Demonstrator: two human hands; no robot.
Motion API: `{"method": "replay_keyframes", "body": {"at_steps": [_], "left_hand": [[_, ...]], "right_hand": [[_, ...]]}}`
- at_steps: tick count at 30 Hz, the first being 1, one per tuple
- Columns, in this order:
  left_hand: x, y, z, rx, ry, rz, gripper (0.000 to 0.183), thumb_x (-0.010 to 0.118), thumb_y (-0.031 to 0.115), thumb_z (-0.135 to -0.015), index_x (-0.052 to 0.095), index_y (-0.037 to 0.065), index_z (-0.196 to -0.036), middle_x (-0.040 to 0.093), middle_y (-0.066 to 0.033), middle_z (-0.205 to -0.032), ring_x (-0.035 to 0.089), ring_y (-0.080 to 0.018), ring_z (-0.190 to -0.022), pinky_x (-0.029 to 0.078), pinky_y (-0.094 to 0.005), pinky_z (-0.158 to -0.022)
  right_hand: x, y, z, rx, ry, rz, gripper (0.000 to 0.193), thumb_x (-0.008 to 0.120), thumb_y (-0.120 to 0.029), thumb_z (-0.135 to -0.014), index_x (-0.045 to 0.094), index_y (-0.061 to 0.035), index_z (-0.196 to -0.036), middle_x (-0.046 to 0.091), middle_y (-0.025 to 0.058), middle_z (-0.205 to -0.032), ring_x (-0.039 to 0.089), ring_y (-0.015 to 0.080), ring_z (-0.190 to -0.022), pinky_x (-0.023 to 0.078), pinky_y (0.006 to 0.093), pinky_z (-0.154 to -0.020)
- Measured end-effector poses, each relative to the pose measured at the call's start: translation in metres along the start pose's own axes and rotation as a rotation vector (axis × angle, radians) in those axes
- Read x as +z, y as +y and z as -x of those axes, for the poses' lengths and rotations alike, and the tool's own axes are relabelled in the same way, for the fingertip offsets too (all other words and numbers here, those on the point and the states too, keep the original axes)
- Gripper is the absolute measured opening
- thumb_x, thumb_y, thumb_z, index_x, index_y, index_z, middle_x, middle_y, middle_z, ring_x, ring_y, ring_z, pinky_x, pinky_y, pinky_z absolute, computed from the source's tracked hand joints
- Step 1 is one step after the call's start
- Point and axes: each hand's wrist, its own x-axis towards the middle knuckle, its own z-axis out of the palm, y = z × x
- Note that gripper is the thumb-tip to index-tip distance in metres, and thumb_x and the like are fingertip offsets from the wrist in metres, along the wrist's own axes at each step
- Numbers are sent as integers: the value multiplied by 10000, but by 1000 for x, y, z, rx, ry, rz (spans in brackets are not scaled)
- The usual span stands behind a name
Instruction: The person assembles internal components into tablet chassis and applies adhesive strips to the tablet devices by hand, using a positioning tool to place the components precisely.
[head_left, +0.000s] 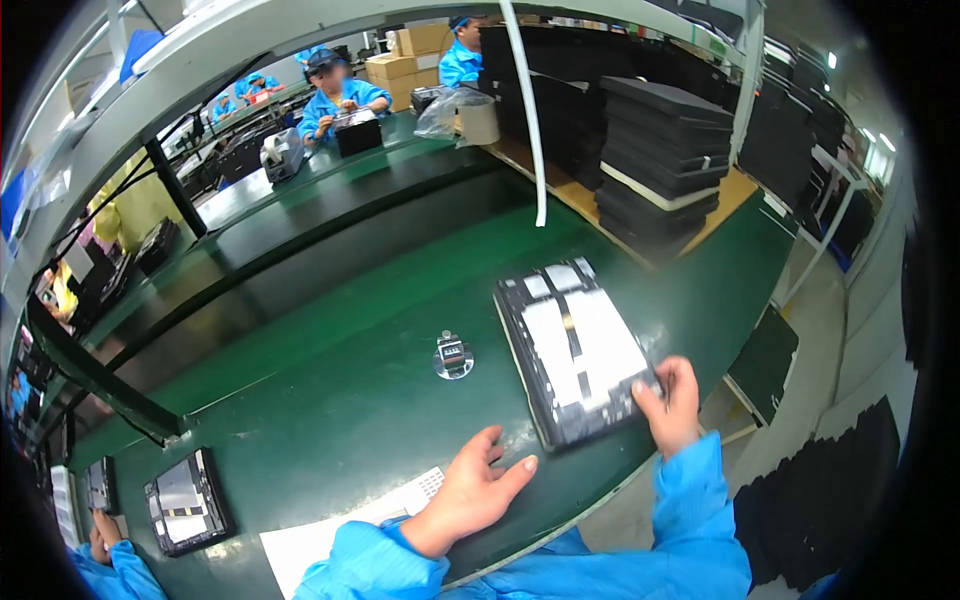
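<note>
A flat black tray with white panels (575,345) lies on the green worktable (350,400) in front of me. My right hand (672,403) grips its near right corner, thumb on top. My left hand (475,490) rests flat on the table with fingers apart, holding nothing, a little left of the tray's near edge. Both my sleeves are blue. A small silver hand counter (452,355) stands on the table left of the tray.
A white sheet of paper (340,530) lies under my left forearm. A second black tray (187,502) sits at the lower left by another person's hand (103,535). Stacks of black foam trays (660,150) stand at the back right. A dark conveyor belt (330,250) runs beyond.
</note>
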Motion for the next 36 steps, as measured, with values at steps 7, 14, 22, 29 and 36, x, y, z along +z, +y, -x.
{"method": "replay_keyframes", "body": {"at_steps": [7, 14, 22, 29, 36], "left_hand": [[28, 11, 0, -9, -65, 115, 636, 656, 169, -883, 335, -132, -1342, 545, -240, -1234, 550, -269, -1142, 465, -349, -953], [34, 19, 12, 53, -87, 382, 541, 664, 100, -874, 415, -69, -1324, 588, -149, -1166, 585, -195, -1055, 487, -305, -916], [3, 35, 42, 496, 5, 425, 579, 641, 21, -862, 357, -65, -1360, 369, -108, -1304, 425, -198, -1234, 409, -338, -1033], [-84, 11, 71, 478, 380, 706, 511, 630, 4, -850, 420, -95, -1306, 573, -143, -1210, 568, -192, -1074, 443, -338, -966], [-141, -38, 87, 308, 598, 729, 365, 565, -31, -867, 507, -95, -1221, 630, -128, -1095, 620, -175, -955, 493, -303, -875]], "right_hand": [[9, -33, 88, -13, 106, -71, 287, 631, -15, -811, 444, -48, -1026, 474, 39, -964, 471, 97, -858, 405, 259, -789], [14, -41, 102, 122, 385, -428, 270, 520, -15, -841, 452, -71, -1096, 461, 54, -1019, 455, 155, -952, 373, 310, -893], [44, -90, 93, -102, 301, -575, 358, 542, -98, -825, 366, -105, -1137, 447, 70, -1082, 461, 177, -1005, 378, 361, -955], [136, -126, 60, -148, -235, -575, 397, 647, 61, -784, 410, -17, -1093, 457, 90, -1023, 475, 139, -918, 405, 295, -854], [230, -91, 72, 62, -470, -358, 323, 763, -74, -750, 506, -27, -941, 524, 10, -775, 487, 73, -695, 433, 225, -607]]}}
